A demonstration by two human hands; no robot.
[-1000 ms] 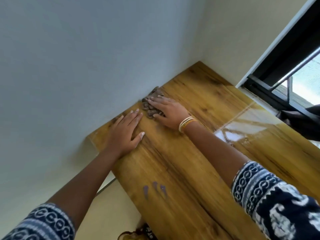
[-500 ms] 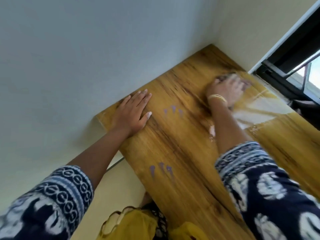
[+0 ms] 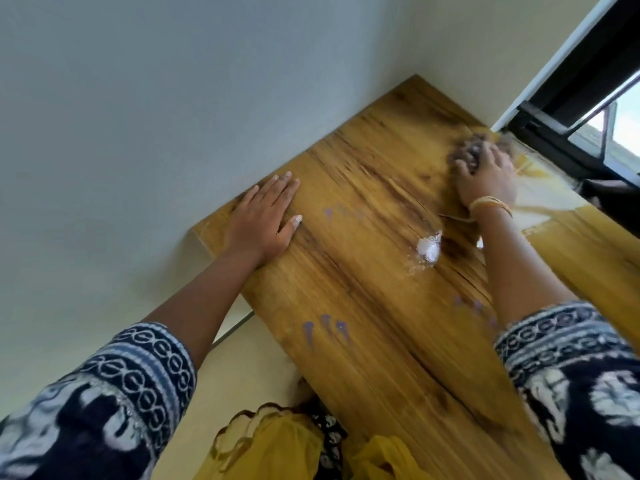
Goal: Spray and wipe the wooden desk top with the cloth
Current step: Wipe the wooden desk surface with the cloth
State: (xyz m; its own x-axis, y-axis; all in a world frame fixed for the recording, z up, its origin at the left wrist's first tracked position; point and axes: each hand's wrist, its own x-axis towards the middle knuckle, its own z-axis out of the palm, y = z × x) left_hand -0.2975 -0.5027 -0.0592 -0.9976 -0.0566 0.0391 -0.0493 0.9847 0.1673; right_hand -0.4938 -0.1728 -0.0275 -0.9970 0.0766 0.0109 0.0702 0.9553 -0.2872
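The wooden desk top (image 3: pixel 374 306) runs from the wall corner toward me, with dark grain streaks. My right hand (image 3: pixel 485 178) presses a dark brownish cloth (image 3: pixel 467 148) onto the far part of the desk, close to the window side; the cloth is blurred and mostly hidden under my fingers. My left hand (image 3: pixel 265 223) lies flat on the desk's left edge by the wall, fingers together, holding nothing. A bright white glare spot (image 3: pixel 429 249) shows on the wood near my right forearm. No spray bottle is in view.
A pale wall (image 3: pixel 173 116) borders the desk's left side. A dark window frame (image 3: pixel 568 109) stands at the far right, with glare on the wood below it. Yellow fabric (image 3: pixel 294 448) of my clothing hangs at the desk's near edge.
My right hand has swept the cloth from beside my left hand, along the wall, across to the window side. My left hand has stayed flat in place.
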